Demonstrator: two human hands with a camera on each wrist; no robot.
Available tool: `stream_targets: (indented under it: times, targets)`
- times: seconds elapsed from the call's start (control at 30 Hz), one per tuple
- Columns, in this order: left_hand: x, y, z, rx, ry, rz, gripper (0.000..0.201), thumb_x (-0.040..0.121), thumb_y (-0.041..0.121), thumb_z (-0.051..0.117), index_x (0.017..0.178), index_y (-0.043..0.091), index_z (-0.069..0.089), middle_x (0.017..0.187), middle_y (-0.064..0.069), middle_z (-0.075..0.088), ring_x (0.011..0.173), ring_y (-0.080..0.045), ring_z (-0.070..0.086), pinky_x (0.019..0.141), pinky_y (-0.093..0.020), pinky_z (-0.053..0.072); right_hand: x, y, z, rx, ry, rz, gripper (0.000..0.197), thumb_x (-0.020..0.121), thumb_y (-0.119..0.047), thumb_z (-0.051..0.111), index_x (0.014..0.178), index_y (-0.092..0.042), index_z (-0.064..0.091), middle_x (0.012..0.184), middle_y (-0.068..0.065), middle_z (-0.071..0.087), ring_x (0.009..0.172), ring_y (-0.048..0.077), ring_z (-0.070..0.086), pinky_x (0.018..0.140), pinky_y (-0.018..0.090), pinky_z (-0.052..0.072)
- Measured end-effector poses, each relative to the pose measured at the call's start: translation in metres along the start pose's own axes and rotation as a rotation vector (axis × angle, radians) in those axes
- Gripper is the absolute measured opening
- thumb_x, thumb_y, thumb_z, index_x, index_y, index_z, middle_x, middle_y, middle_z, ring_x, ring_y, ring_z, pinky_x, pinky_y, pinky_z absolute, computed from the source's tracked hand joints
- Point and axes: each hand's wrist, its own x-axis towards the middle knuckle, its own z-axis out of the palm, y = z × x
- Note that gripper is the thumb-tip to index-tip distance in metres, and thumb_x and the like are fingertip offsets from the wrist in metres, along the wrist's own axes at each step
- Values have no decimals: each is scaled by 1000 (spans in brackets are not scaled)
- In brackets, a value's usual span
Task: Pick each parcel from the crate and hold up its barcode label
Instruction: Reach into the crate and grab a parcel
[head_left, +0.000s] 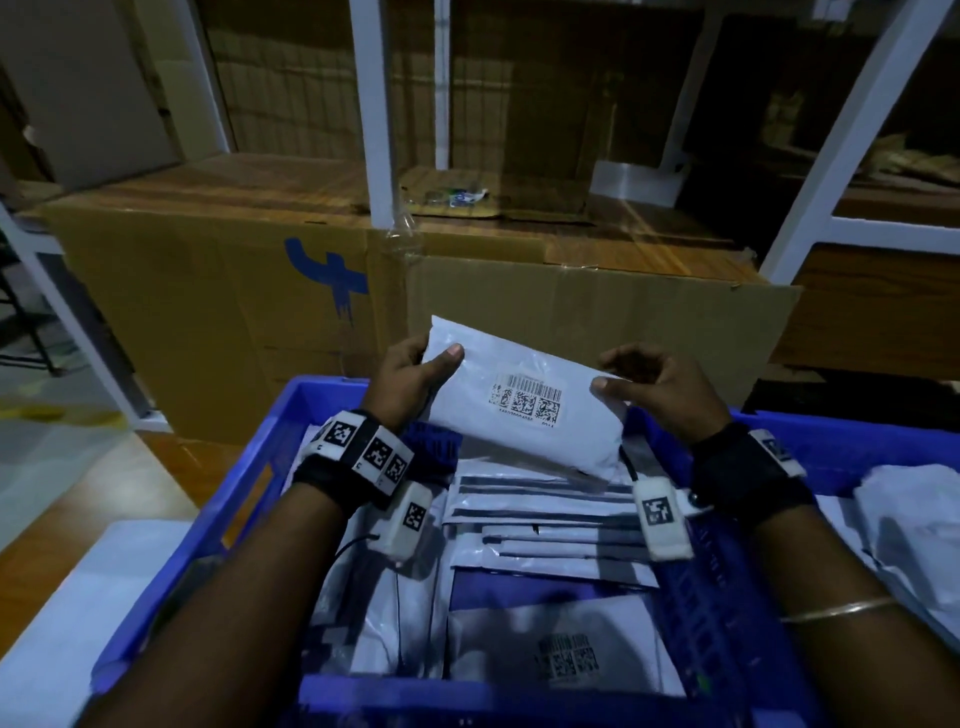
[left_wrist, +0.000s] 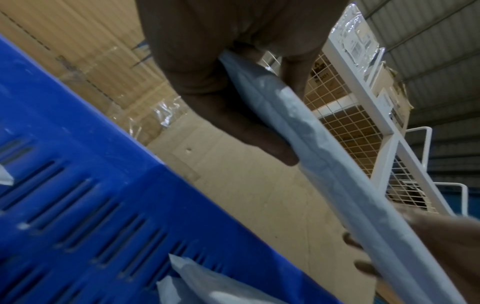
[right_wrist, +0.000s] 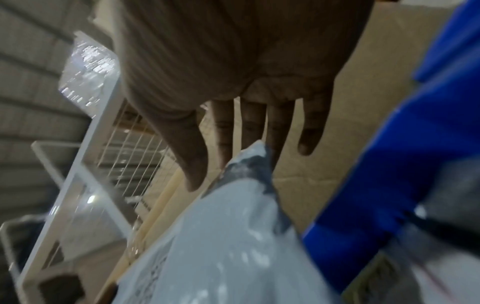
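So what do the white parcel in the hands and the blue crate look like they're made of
White parcel: likely thin plastic film, slightly glossy; it wrinkles and catches highlights, with a printed barcode label.
Blue crate: seems rigid moulded plastic, smooth with a dull sheen; slotted walls show in the left wrist view.

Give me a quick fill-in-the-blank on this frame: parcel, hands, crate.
1. The white parcel is held over the ____ crate.
2. The barcode label faces ____ the head camera.
3. The left hand grips the parcel with its ____ on the label side.
4. The right hand pinches the parcel's other ____.

Answers: blue; toward; thumb; end
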Motion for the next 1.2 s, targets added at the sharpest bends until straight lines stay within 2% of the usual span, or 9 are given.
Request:
stream_targets:
  times: [0.17, 0.33, 0.57, 0.67, 0.77, 0.83, 0.93, 1.0, 1.2]
  targets:
    - [-6, 1, 11, -45, -69, -24, 18, 96, 6, 52, 109, -4, 61, 84, -7, 72, 72, -17, 70, 65, -30, 58, 23, -35, 8, -312, -267, -62, 37, 74, -22, 83, 104, -6, 69, 95, 5, 73, 91, 16, 68, 88, 34, 52]
    - [-8, 4, 15, -61, -123, -36, 12, 97, 7, 51, 96, 4, 63, 79, -3, 73, 69, -17, 70, 64, -29, 58, 31, -56, 33, -454, -536, -85, 23, 84, -26, 76, 99, -9, 71, 94, 1, 75, 83, 8, 69, 76, 22, 51]
    - [-6, 9, 11, 26, -3, -95, 25, 93, 25, 61, 80, 6, 54, 67, -7, 55, 54, -17, 52, 51, -24, 37, 26, -42, 31, -490, -722, 65, 32, 79, -28, 73, 107, -13, 71, 108, 7, 73, 100, 26, 69, 90, 41, 53]
    - [-3, 11, 3, 107, 30, -140, 25, 93, 32, 61, 96, 8, 55, 76, -8, 63, 52, -16, 57, 45, -19, 39, 18, -45, 32, -524, -884, 115, 19, 84, -15, 74, 101, -9, 70, 97, -4, 75, 88, 11, 69, 80, 25, 52]
    - [2, 9, -3, 115, 29, -139, 18, 94, 28, 60, 87, 14, 52, 71, -6, 63, 47, -17, 58, 50, -23, 36, 7, -43, 42, -633, -1081, 190, 14, 88, -3, 69, 98, -12, 66, 79, -13, 71, 70, 0, 61, 67, 17, 48]
    - [3, 8, -6, 97, 34, -136, 20, 90, 28, 64, 84, 15, 51, 68, -7, 63, 44, -17, 57, 54, -26, 36, -1, -35, 54, -672, -1198, 256, 15, 88, -4, 69, 101, -1, 64, 79, -5, 71, 66, 1, 59, 63, 19, 46]
    - [3, 10, -7, 113, 35, -133, 19, 94, 26, 61, 85, 13, 49, 71, -8, 62, 43, -16, 56, 46, -24, 34, -17, -19, 77, -707, -1305, 271, 41, 82, -22, 72, 108, 8, 61, 96, 36, 64, 78, 20, 54, 67, 43, 47]
    - [3, 10, -8, 114, 42, -134, 18, 96, 22, 57, 85, 12, 48, 72, -9, 61, 39, -13, 54, 38, -18, 29, -24, -5, 90, -722, -1365, 251, 46, 81, -29, 72, 110, 4, 61, 102, 39, 61, 82, 23, 52, 73, 56, 50]
    - [1, 14, -8, 33, 64, -111, 13, 98, 12, 52, 95, 4, 43, 77, -13, 52, 33, -4, 49, 28, -15, 28, -36, 34, 112, -1005, -1488, 241, 41, 90, -10, 68, 128, -1, 56, 100, 8, 62, 77, 3, 55, 75, 16, 45]
